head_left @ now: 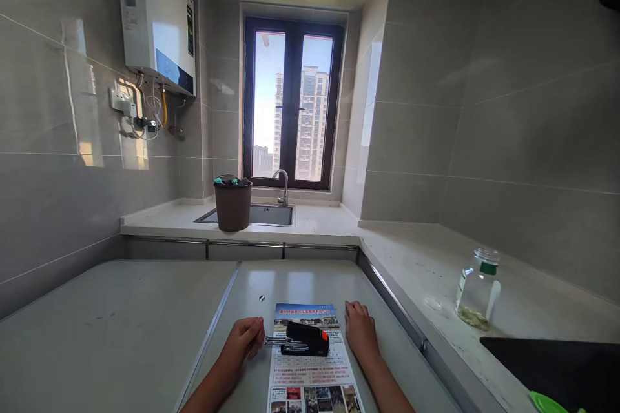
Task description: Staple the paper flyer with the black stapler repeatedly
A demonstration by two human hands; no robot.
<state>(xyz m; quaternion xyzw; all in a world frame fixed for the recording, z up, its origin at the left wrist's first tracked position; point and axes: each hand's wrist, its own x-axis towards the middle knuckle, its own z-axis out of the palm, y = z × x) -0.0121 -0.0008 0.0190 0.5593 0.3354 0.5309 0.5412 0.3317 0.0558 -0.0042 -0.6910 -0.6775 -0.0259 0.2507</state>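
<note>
- Stapler lies on the printed sheet, metal rail jutting left.
- My left hand bunches its fingertips beside the rail's end; whether they grip it, I can't tell.
- My right hand rests beside the sheet, fingers loosely bent.
- Sheet's bottom: cut off.

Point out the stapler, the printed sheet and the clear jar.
Stapler [304,343]: head view, on its black body.
Printed sheet [314,375]: head view, on its lower text.
Clear jar [477,292]: head view, on its see-through side.
</note>
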